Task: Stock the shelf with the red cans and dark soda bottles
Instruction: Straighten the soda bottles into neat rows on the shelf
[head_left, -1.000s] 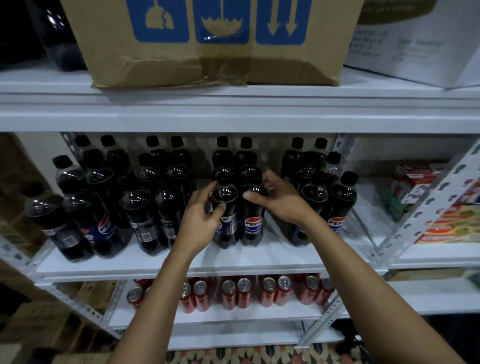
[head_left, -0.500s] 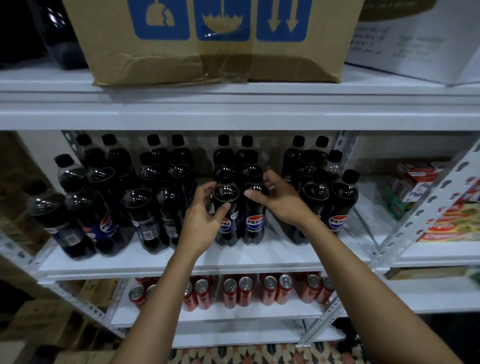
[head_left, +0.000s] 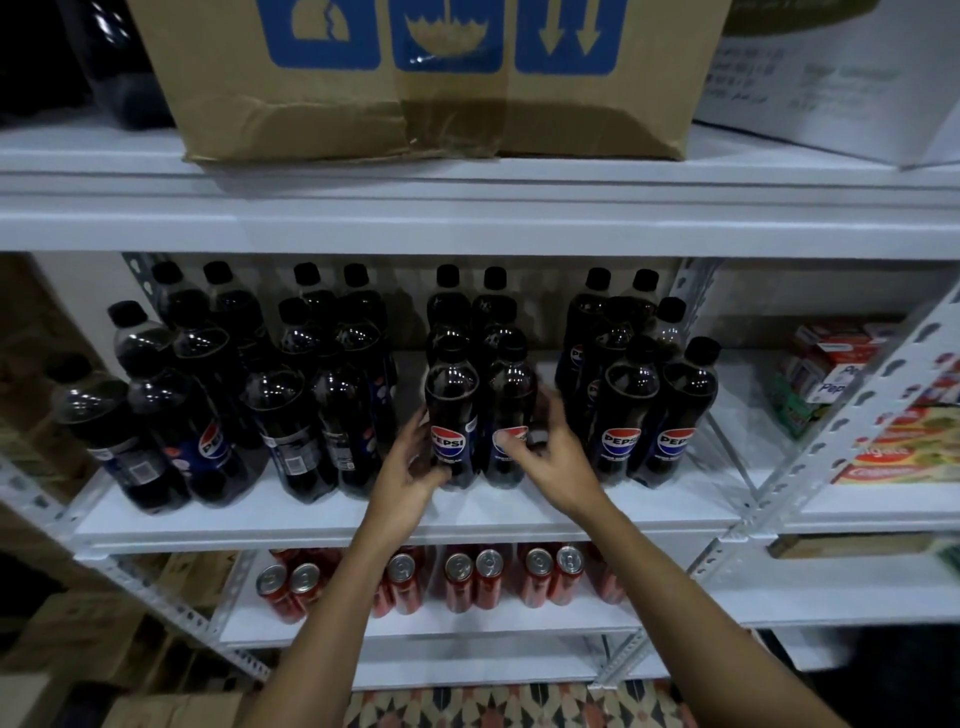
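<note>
Left hand: you're curling fingers round a bottle.
Right hand: blurred, seemingly pinching the next bottle.

Dark soda bottles stand upright on the middle white shelf, black caps on, blue Pepsi labels. They form paired columns running front to back; the leftmost group leans outward in the wide-angle view. The two front centre bottles stand side by side, touching: left bottle label forward, right bottle label partly covered. Red cans with silver tops stand upright in pairs on the shelf below.
</note>
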